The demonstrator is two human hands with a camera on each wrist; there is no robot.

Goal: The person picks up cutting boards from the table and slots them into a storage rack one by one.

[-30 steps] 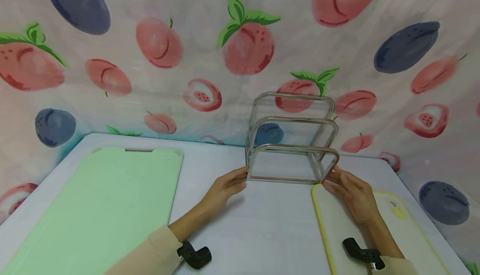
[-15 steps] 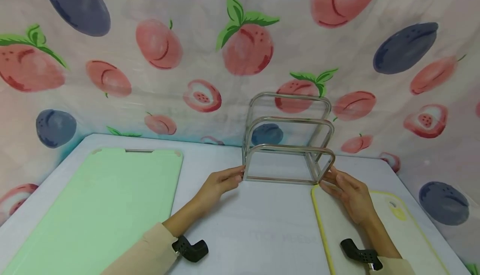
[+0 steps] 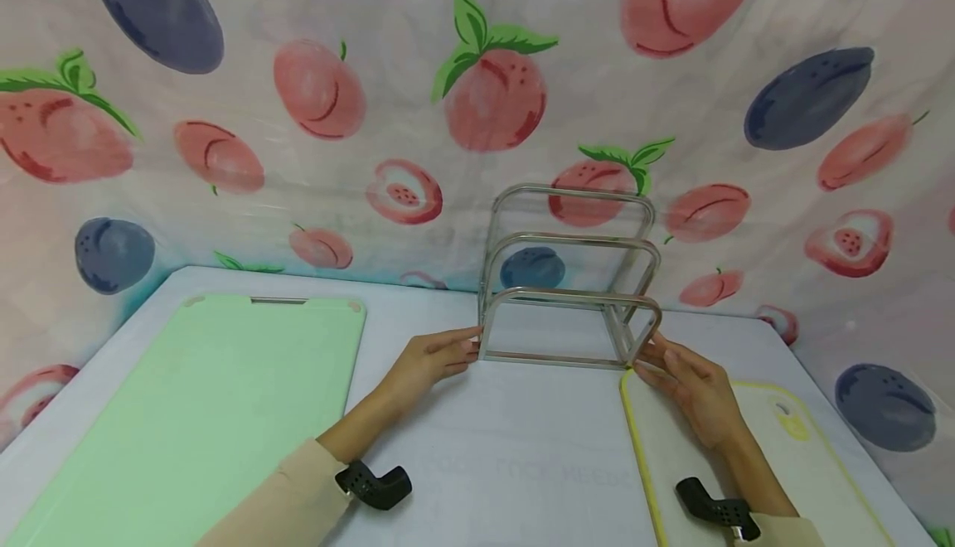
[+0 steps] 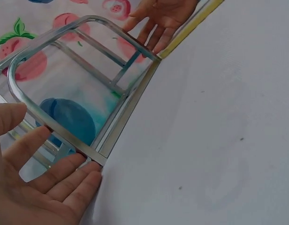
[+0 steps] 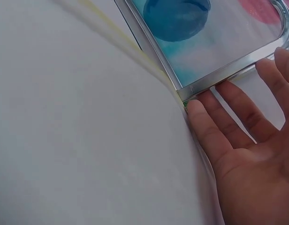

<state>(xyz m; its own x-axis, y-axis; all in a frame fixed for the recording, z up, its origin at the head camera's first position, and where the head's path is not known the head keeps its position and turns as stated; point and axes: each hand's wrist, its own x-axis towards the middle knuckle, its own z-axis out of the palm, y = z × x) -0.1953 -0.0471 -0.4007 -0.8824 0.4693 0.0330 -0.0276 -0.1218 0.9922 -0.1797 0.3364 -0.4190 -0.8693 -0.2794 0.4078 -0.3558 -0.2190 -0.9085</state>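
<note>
A silver metal rack with three upright loops stands at the back of the table, right of centre. My left hand is at its left side, with extended fingertips touching the lower front corner. At the opposite side my right hand touches the other front corner with its fingers, palm turned inward. In the left wrist view the straight fingers lie against the foot of the front loop. The right wrist view has the fingers against the rack's metal bar, slightly bent but not wrapped round it.
A light green cutting board lies flat on the left of the white table. On the right lies a white cutting board with a yellow rim, partly under the right hand and forearm. A fruit-patterned cloth hangs behind.
The rack has slid slightly to the left across the table, with both hands still touching its sides. My left hand has moved left with it; the cutting boards stay where they were.
</note>
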